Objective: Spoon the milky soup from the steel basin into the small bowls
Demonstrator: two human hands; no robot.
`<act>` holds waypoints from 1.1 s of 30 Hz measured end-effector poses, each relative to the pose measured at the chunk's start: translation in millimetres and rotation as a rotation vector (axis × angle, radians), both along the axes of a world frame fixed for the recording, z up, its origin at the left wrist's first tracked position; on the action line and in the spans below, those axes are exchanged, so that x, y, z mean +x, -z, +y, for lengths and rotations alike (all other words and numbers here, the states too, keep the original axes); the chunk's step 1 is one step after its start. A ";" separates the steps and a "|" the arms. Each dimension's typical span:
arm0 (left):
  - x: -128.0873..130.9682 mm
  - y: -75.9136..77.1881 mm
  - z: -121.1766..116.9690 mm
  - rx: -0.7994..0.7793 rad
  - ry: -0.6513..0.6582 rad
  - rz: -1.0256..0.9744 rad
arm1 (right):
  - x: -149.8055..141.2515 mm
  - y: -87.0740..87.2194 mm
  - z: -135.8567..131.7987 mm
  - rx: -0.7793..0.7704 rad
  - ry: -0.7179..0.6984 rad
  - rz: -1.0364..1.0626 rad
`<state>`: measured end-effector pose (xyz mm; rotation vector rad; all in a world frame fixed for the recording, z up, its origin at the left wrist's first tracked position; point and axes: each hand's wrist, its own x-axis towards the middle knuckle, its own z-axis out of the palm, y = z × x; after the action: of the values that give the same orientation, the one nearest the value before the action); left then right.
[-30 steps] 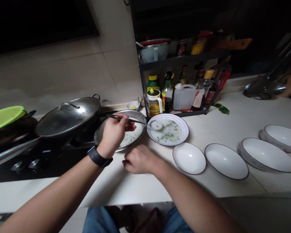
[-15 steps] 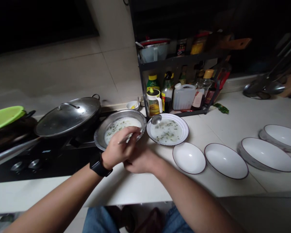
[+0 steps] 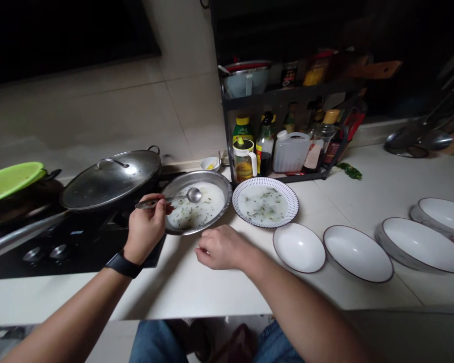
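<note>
Here's the left hand (image 3: 146, 229), closed in a firm pinch around the handle of a metal ladle (image 3: 194, 195), with a black watch strap (image 3: 123, 264) on the wrist! The ladle's bowl hangs over a wide steel bowl (image 3: 196, 174), and from this angle I can't quite tell if it's touching the contents. Inside the bowl is a thin white liquid (image 3: 208, 212) flecked with green, possibly rice porridge, though the dim view makes that hard to call.

Over to the right hand (image 3: 221, 247), half-open, fingers loosely curled, holding nothing, resting just in front of the steel bowl on the pale counter (image 3: 212, 287). Just beside that bowl sits a blue-striped white plate (image 3: 287, 212), filled with the same flecked liquid (image 3: 263, 204).

Further right, four empty white oval dishes (image 3: 357, 253) are lined up along the counter. On the far left, a lidded wok (image 3: 111, 181) sits on the black stove (image 3: 49, 254), and behind the plate, a black rack (image 3: 280, 93) holds bottles and a plastic jug (image 3: 291, 152).
</note>
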<state>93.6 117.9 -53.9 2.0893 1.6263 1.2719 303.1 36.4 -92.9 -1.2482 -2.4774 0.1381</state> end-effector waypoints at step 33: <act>47.7 -56.2 7.0 -0.317 0.185 -0.783 | 0.6 -1.2 0.1 -0.014 -0.011 0.017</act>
<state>141.2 124.9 2.3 1.2684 1.1483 1.4002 303.7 36.5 -91.7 -1.2348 -2.4728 0.1691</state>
